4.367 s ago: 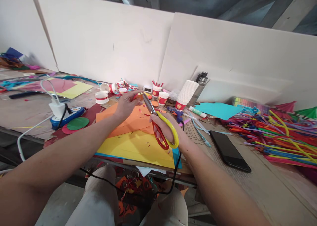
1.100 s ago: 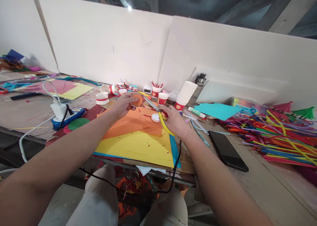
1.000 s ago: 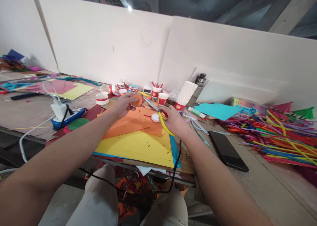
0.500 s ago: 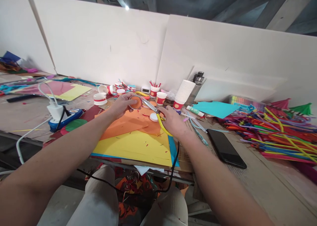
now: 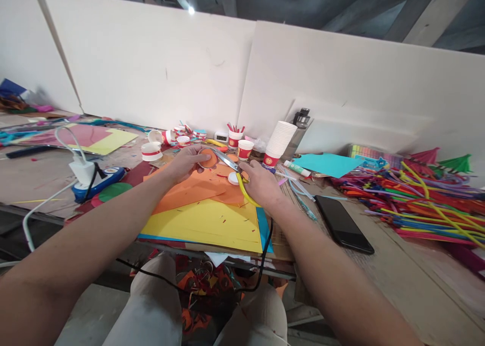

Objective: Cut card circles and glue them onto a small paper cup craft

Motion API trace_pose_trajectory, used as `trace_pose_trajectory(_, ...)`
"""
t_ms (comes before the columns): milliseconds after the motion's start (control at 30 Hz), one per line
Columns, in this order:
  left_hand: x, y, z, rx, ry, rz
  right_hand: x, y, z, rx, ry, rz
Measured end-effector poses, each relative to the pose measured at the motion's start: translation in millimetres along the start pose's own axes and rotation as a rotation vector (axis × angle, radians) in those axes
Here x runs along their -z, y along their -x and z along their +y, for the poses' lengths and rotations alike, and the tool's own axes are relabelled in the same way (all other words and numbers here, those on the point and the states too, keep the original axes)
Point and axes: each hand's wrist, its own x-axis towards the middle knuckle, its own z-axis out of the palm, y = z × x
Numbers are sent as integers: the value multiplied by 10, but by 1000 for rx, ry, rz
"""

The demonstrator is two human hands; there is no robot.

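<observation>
My left hand (image 5: 186, 163) pinches a round orange paper disc (image 5: 208, 158) by its left side. In my right hand (image 5: 258, 180) is a pair of scissors (image 5: 227, 160) with yellow handles, its blades pointing left at the disc's edge. Whether the blades touch the paper I cannot tell. Below the hands lie orange paper sheets (image 5: 189, 190) over a yellow sheet (image 5: 204, 224), with small scraps on top. Under the scissors sits a white round piece (image 5: 233, 178), and another orange disc (image 5: 232, 157) lies just behind the blades.
Cut cup pieces (image 5: 151, 152) stand behind my left hand. Farther back are a red-and-white paper cup (image 5: 244, 149), a cup stack (image 5: 279, 141) and a bottle (image 5: 299, 134). A phone (image 5: 343, 225) and pipe cleaners (image 5: 413, 199) lie right; a power strip (image 5: 99, 183) is left.
The orange disc has turned slightly in my left hand, and its pale red rim shows less. My right hand still holds the scissors beside it. The view has shifted a little.
</observation>
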Motion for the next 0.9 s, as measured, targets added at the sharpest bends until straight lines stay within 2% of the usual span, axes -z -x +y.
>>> trace_pose_trajectory(667, 88, -31, -24, 57, 14, -20, 43, -4, 16, 46, 50, -22)
trace_pose_trajectory(900, 88, -10, 9, 56, -43, -43, 81, 2, 14, 34, 53, -58)
